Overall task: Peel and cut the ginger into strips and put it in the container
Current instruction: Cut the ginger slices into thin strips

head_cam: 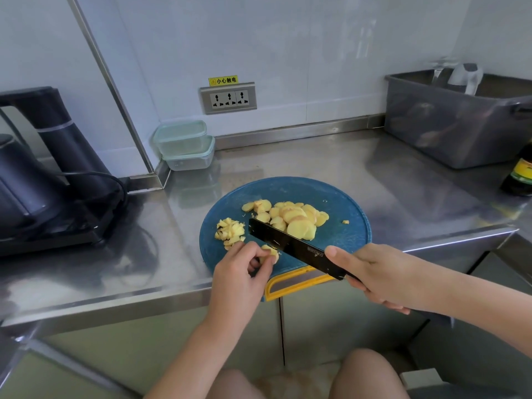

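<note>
From the camera on my head, I look down at a shiny steel counter (pixel 388 180). A round blue cutting board (pixel 342 197) with a yellow handle lies at the near edge, and the handle sticks out over the edge toward me.

The ginger is all on the board. A heap of flat, pale yellow ginger slices (pixel 293 218) lies in the middle. A small heap of thin yellow ginger strips (pixel 230 232) lies to the left, near it but not touching.

My left hand (pixel 240 273) is at the near left side of the board. Its fingers are curled and pinch a small yellow ginger piece (pixel 272 251) down on the board.

My right hand (pixel 383 277) is wrapped round the handle of a long black knife (pixel 288 243), with the thumb lying on the blade. The knife runs slantwise from my right hand, near me, up to the far left. Its tip points between the two heaps. The blade lies just beside the ginger piece.

Two clear plastic boxes with pale green lids (pixel 184 145) are stacked in the far corner by the wall, well apart from the board. A black kettle (pixel 34 174) stands on the left. A big grey tub (pixel 454 122) and a dark bottle (pixel 521 174) are on the right.
</note>
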